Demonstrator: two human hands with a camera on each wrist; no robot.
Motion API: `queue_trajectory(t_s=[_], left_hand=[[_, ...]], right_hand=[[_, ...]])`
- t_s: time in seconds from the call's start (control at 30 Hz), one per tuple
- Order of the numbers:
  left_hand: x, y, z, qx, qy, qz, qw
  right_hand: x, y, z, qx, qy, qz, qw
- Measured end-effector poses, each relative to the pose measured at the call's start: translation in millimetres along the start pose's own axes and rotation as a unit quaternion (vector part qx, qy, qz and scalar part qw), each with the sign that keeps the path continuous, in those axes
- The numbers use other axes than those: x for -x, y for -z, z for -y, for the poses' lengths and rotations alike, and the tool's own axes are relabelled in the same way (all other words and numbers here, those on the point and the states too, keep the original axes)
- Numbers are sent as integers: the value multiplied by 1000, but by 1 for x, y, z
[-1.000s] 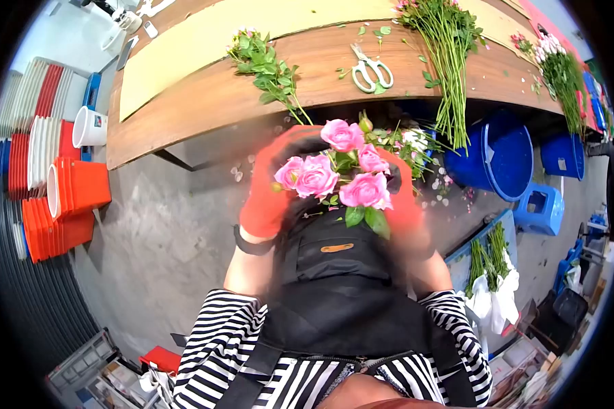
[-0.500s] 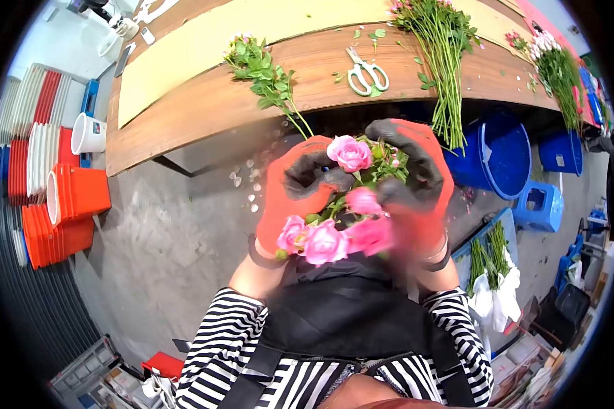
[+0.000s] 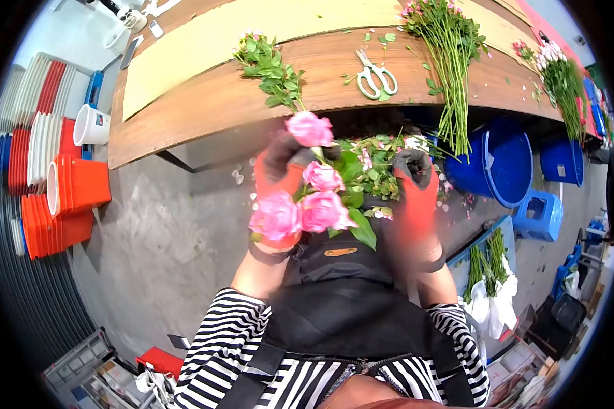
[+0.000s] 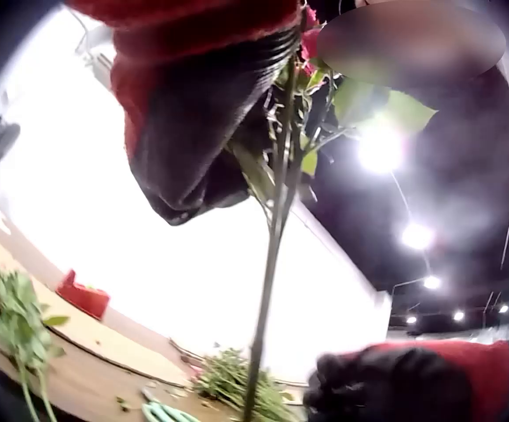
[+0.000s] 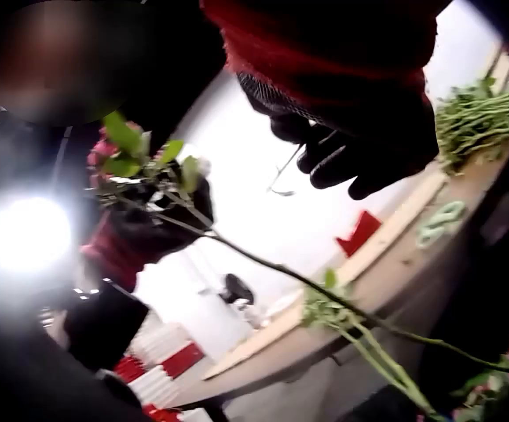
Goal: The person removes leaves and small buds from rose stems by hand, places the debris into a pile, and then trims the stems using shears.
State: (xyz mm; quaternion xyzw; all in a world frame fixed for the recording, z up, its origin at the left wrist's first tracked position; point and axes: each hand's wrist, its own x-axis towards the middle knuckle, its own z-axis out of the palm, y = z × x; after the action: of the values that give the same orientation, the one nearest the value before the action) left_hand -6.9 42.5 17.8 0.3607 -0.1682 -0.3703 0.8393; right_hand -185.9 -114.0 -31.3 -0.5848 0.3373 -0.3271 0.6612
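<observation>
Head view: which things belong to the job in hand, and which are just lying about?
Job in hand:
pink roses, held in the left hand
right hand, apart from the blooms
probably the scissors and stem bundle, both untouched on the table

Apparently just lying about:
blue bucket
blue stool
white bucket
orange bins

Pink roses [image 3: 320,177], green leaves [image 3: 366,236]; sleeves [image 3: 215,330] (striped)

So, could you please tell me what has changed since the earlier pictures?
The left hand has moved the pink roses leftward and still holds them. The right hand has come away from them. The scissors and long green stems stay on the table.
</observation>
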Motion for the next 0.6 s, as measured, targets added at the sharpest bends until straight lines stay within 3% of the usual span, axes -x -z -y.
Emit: queue_trajectory(t_s=[0.03,0.07,0.1,0.17,0.23,0.33,0.43,0.57,0.6], left_hand=[[-2,-11,-3,-73,-56,56,994],[1,-23,-10,-166,-24,16,986],[-1,-16,-3,-164,5,35,986],[0,-16,1,-164,25,63,984],[0,-14,7,-151,31,110,982],[2,-22,10,-168,3,112,979],[4,-19,11,-180,6,114,977],[4,-16,10,-168,44,132,976],[4,-17,11,-153,43,137,978]], right_hand=[[-4,3,3,194,84,-9,977],[-7,10,9,381,163,-20,910],[-12,14,16,550,235,-32,800],[-17,10,39,400,215,17,891],[-10,-8,74,232,174,86,953],[2,-35,106,99,144,166,971],[6,-48,106,108,130,159,973],[3,-44,88,-35,89,169,981],[-1,-40,81,-124,39,190,973]])
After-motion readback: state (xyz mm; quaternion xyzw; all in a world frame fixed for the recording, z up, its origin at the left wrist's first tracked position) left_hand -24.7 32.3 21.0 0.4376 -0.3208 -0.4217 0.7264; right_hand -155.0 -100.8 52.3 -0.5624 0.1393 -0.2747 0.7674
